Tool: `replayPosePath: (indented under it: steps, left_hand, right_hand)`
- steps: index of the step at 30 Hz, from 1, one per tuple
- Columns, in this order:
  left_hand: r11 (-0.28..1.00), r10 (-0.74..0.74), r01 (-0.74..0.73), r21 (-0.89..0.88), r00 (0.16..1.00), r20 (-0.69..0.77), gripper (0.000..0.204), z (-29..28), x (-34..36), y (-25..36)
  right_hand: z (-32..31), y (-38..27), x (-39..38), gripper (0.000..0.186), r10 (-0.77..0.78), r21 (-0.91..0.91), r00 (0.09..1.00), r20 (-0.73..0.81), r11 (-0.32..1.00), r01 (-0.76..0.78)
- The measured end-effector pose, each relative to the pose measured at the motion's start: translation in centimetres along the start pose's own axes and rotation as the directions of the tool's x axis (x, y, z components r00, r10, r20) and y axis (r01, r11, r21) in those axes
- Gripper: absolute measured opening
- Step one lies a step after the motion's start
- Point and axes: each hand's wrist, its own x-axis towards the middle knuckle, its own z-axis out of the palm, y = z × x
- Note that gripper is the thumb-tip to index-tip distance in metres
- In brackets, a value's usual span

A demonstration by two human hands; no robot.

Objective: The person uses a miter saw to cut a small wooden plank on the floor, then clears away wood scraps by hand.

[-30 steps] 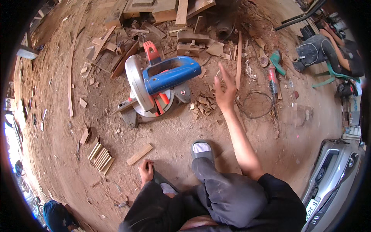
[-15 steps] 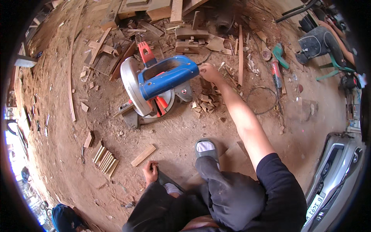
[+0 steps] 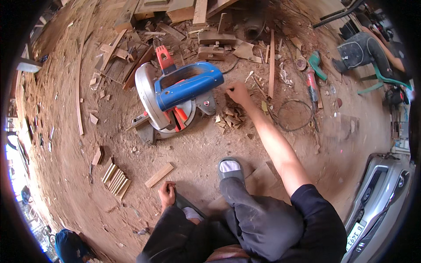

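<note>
While a blue-handled saw (image 3: pixel 190 90) stands on the dirt floor (image 3: pixel 188 151), the right hand (image 3: pixel 239 94) hangs beside it

The saw sits upright, its round pale guard leftward, its handle reaching toward the right hand, just apart. That hand's fingers (image 3: pixel 232 89) are curled nearly closed; whether they grip anything I cannot tell. Below them, wood offcuts (image 3: pixel 231 117) crowd the saw's right side. Wooden blocks (image 3: pixel 217 38) clutter the ground behind it. The left hand (image 3: pixel 167 194), loosely curled, its contents unclear, is near a wooden strip (image 3: pixel 159 175); stacked slats (image 3: pixel 116 179) lie farther left. A red power tool (image 3: pixel 312 86) lies well right.
</note>
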Motion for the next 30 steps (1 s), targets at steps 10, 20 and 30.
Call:
replayPosePath:
  steps: [10,20,30]
  left_hand:
    - [1.000,-0.018,0.018,-0.017,1.000,-0.002,0.018,-0.8,-0.4,-0.6]
    - [0.995,-0.077,0.080,-0.062,0.996,0.053,0.018,-0.8,-0.5,-2.7]
    - [0.999,-0.012,0.012,-0.036,1.000,0.004,0.017,-1.7,-0.4,-0.5]
  right_hand:
    - [-23.3,-15.4,0.7,0.061,-0.201,0.215,0.832,-0.518,0.910,0.354]
    - [-17.0,-10.0,-1.3,0.044,0.248,0.534,0.907,-0.340,0.845,-0.031]
    - [-10.5,-9.3,-11.1,0.053,0.507,-0.159,0.622,0.597,0.834,-0.528]
